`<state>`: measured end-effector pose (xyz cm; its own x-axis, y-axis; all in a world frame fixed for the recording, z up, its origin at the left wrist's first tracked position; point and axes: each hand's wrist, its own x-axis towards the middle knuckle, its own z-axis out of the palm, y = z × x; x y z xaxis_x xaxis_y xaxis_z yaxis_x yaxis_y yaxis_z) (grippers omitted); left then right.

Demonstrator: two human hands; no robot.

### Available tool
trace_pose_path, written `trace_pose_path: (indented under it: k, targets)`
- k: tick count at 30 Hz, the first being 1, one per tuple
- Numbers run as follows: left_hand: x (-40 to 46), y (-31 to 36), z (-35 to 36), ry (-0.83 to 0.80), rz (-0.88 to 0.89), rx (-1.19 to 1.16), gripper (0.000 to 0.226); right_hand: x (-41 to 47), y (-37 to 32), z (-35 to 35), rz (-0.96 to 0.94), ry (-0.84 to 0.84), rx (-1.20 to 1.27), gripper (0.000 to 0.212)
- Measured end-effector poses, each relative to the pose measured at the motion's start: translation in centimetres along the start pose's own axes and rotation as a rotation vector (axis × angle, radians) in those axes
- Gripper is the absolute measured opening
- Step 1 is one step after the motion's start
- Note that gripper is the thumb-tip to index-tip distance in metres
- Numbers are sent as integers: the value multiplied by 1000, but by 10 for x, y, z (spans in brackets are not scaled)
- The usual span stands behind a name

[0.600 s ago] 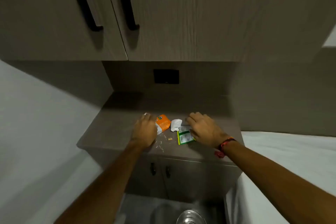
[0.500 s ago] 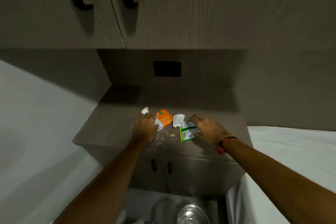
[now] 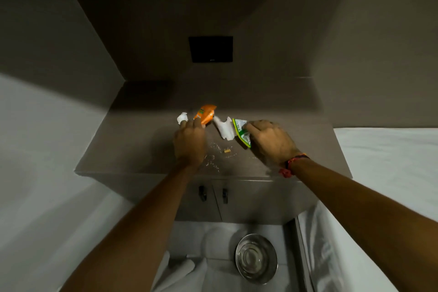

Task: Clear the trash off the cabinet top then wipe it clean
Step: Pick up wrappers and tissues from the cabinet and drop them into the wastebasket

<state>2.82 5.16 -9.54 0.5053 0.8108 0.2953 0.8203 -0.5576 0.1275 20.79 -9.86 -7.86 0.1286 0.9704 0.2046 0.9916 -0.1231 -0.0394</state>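
Observation:
The brown cabinet top [image 3: 132, 147] carries trash near its middle. My left hand [image 3: 189, 142] grips an orange wrapper [image 3: 205, 113], and a small white paper ball [image 3: 182, 118] lies at its fingertips. My right hand [image 3: 270, 141] holds a green and white packet [image 3: 241, 131] tilted up off the surface. A crumpled white wrapper [image 3: 224, 127] lies between the two hands. Crumbs [image 3: 214, 157] and a small yellow bit [image 3: 227, 150] are scattered on the top near my left wrist.
A black wall plate [image 3: 210, 49] sits on the back panel. Two cabinet doors with small dark handles [image 3: 202, 193] are below the top. On the floor stands a steel bowl [image 3: 256, 258] beside white cloth [image 3: 180, 270]. A white bed [image 3: 388, 163] is at the right.
The view has tilted down. My left hand closed on the orange wrapper and my right hand lifted the green packet's edge off the cabinet top.

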Motion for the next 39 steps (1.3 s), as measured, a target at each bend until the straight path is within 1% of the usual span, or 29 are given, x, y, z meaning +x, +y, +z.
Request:
trace_pose_path:
  k: [2,4,6,8,9,10,12,14,16,17,19,20,22,24,25,27,29,31,33,35,36,38,39]
  targets:
    - [-2,7,-15,94,-33,-120,23,1,-2,-14,47,44,39,37]
    - [-9,18,-34,171,-52,-248,22,0,-7,-29,133,100,149,35]
    - [-19,32,-52,201,-75,-400,23,-3,-16,-41,309,221,389,31]
    - [-34,47,-64,178,-89,-523,25,-13,-32,-51,517,365,654,27]
    - [-44,54,-65,162,-94,-572,24,-21,-41,-52,578,419,738,26]
    - [-57,60,-65,148,-90,-615,23,-33,-50,-51,587,453,776,24]
    - [-90,68,-55,134,-21,-661,20,-67,-67,-38,511,459,771,19]
    - [-133,69,-33,116,126,-617,21,-113,-81,-9,469,394,770,12]
    - [-183,62,-2,58,260,-533,20,-161,-92,30,517,295,764,12]
    - [-208,56,20,-8,312,-515,18,-183,-95,52,561,228,755,13]
    - [-255,48,72,-222,343,-503,19,-222,-97,104,640,89,748,12]
    - [-277,45,101,-347,292,-513,22,-238,-97,133,677,27,755,11]
    - [-312,38,159,-582,81,-589,20,-267,-98,190,769,-62,822,11]
    - [-338,35,220,-743,-102,-601,17,-293,-98,256,881,-143,877,23]
    - [-352,34,250,-798,-186,-588,17,-305,-99,288,948,-204,884,25]
    - [-370,34,303,-861,-318,-567,18,-324,-98,345,1086,-259,901,24]
    - [-388,39,355,-905,-396,-548,19,-334,-96,396,1184,-238,903,25]
    - [-400,43,395,-939,-423,-526,30,-334,-92,432,1249,-214,964,31]
    - [-410,45,418,-1013,-399,-516,40,-336,-87,460,1264,-312,990,38]
    - [-411,43,424,-1036,-338,-488,43,-337,-79,469,1215,-447,871,36]
    - [-408,40,420,-999,-308,-478,42,-337,-78,465,1166,-457,814,32]
    - [-393,31,398,-890,-284,-496,35,-329,-77,439,1033,-406,772,25]
    - [-383,28,381,-820,-259,-520,29,-321,-76,419,942,-354,740,26]
